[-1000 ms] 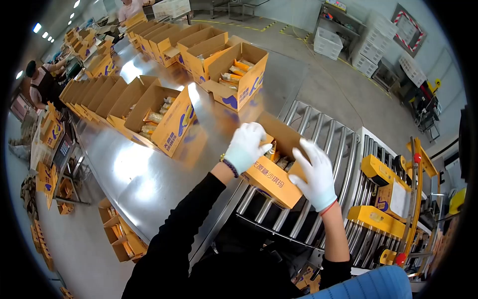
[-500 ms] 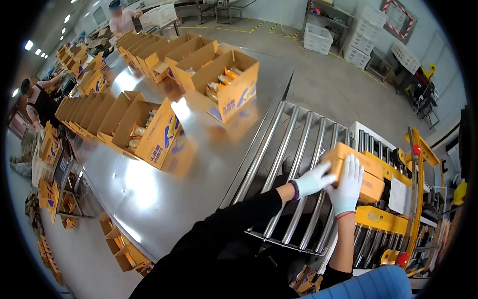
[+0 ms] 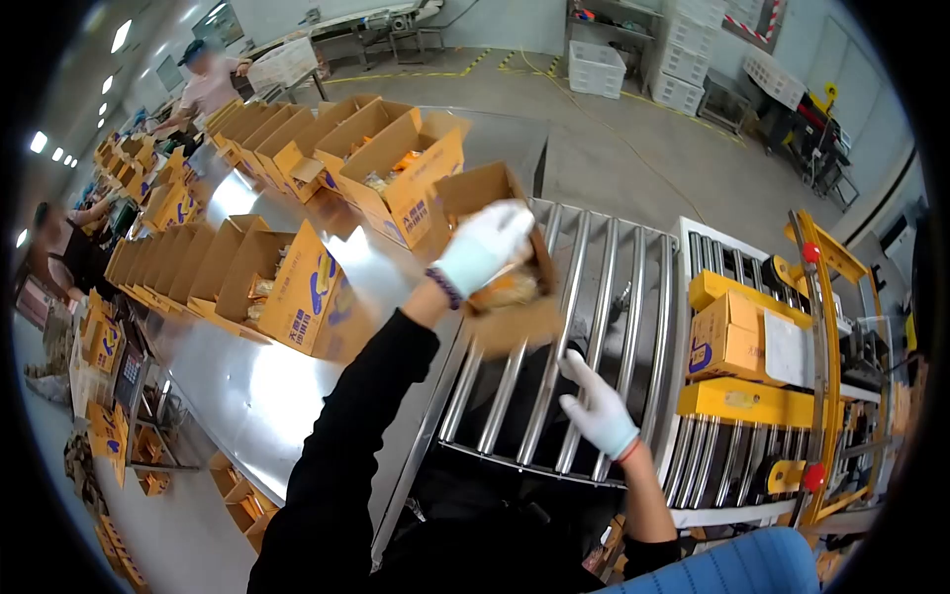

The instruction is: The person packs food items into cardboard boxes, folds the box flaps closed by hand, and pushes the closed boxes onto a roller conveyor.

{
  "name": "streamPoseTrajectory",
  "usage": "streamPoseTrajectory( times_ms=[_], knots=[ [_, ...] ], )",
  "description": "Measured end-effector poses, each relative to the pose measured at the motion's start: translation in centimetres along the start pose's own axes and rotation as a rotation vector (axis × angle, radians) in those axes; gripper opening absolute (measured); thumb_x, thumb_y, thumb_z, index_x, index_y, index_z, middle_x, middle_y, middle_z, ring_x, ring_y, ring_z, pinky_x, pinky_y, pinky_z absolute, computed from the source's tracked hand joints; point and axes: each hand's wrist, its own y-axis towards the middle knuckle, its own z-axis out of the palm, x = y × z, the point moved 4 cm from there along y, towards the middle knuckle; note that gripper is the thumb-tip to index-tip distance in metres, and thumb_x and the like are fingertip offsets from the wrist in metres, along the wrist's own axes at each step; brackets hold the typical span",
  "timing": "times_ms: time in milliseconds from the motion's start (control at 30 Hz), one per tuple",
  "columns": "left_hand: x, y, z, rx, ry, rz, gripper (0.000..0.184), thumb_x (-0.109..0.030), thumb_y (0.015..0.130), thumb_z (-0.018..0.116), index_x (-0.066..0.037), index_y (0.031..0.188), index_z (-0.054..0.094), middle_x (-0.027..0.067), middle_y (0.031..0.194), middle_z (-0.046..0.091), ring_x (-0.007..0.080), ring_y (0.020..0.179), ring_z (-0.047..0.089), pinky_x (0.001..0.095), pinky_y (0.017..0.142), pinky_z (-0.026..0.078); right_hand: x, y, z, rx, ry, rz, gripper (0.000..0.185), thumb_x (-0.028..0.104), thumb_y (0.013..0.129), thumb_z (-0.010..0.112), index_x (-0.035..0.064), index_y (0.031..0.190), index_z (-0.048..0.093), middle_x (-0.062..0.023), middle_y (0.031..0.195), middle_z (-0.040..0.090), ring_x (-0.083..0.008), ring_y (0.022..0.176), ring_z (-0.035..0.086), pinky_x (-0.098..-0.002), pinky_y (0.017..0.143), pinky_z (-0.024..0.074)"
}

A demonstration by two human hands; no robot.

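My left hand [image 3: 483, 252], in a white glove, reaches across an open cardboard box [image 3: 520, 329] and grips it, though motion blur hides its fingertips. The box is tilted where the metal table [image 3: 267, 396] meets the roller conveyor [image 3: 539, 381]. Wrapped packets [image 3: 510, 287] show inside it. My right hand [image 3: 599, 408], also gloved, is held over the rollers with thumb and fingers apart, holding nothing. To its right, a closed cardboard box [image 3: 722, 339] lies between the yellow guides of a machine.
Two rows of open boxes [image 3: 307, 297] with packets stand on the table. A yellow machine frame [image 3: 831, 376] with red knobs rises at right. Two people [image 3: 208, 79] work at far left. White crates [image 3: 596, 69] stand by the back wall.
Both hands have left the closed box, which now sits farther into the machine. My left hand has moved left to an open box, now at the rollers' edge. The view has turned slightly.
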Motion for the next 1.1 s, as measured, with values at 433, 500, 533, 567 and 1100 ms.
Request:
streamPoseTrajectory(
  times_ms=[433, 500, 533, 567, 1100],
  knots=[
    [0.7, -0.5, 6.6, 0.085, 0.519, 0.362, 0.036, -0.044, 0.092, 0.068, -0.01, 0.101, 0.072, 0.0123, 0.104, 0.064, 0.0364, 0.107, 0.06, 0.045, 0.096, 0.05, 8.0, 5.6, -7.2, -0.356, -0.857, -0.231, 0.075, 0.028, 0.077, 0.083, 0.0042, 0.142, 0.054, -0.018, 0.144, 0.054, -0.0385, 0.137, 0.046, -0.05, 0.122, 0.0287],
    [1.2, -0.3, 6.2, -0.091, 0.413, 0.259, 0.045, -0.041, 0.087, 0.075, -0.004, 0.111, 0.068, 0.0153, 0.112, 0.063, 0.037, 0.111, 0.059, 0.0445, 0.101, 0.048, 9.4, 6.5, -7.0, -0.463, -1.101, -0.322, 0.09, 0.027, 0.071, 0.087, -0.0018, 0.145, 0.046, -0.022, 0.141, 0.053, -0.0386, 0.134, 0.046, -0.0513, 0.122, 0.028],
    [2.4, -0.4, 5.8, -0.167, 0.219, 0.134, 0.051, -0.042, 0.087, 0.076, -0.001, 0.117, 0.066, 0.0167, 0.118, 0.062, 0.0357, 0.115, 0.06, 0.0429, 0.102, 0.048, 9.2, 6.1, -6.4, -0.478, -1.04, -0.314, 0.093, 0.027, 0.069, 0.088, -0.0031, 0.145, 0.045, -0.0221, 0.141, 0.053, -0.0389, 0.134, 0.046, -0.0525, 0.123, 0.0263],
    [4.7, -0.7, 5.5, -0.24, 0.03, 0.004, 0.058, -0.043, 0.088, 0.076, 0.001, 0.124, 0.064, 0.0181, 0.124, 0.061, 0.0344, 0.118, 0.06, 0.0413, 0.104, 0.047, 8.9, 5.5, -5.5, -0.488, -0.972, -0.305, 0.096, 0.026, 0.067, 0.09, -0.0045, 0.145, 0.044, -0.0223, 0.14, 0.053, -0.0392, 0.134, 0.046, -0.0538, 0.124, 0.0247],
    [-0.6, 0.7, 0.9, -0.223, 0.324, 0.294, 0.038, -0.034, 0.095, 0.061, -0.007, 0.121, 0.06, 0.0165, 0.112, 0.065, 0.0322, 0.105, 0.065, 0.0472, 0.099, 0.047, 1.0, 2.0, -13.3, -0.511, -1.266, 0.032, 0.083, 0.016, 0.083, 0.071, -0.0053, 0.154, 0.032, -0.0219, 0.158, 0.037, -0.0411, 0.148, 0.031, -0.0522, 0.125, 0.0206]
  ],
)
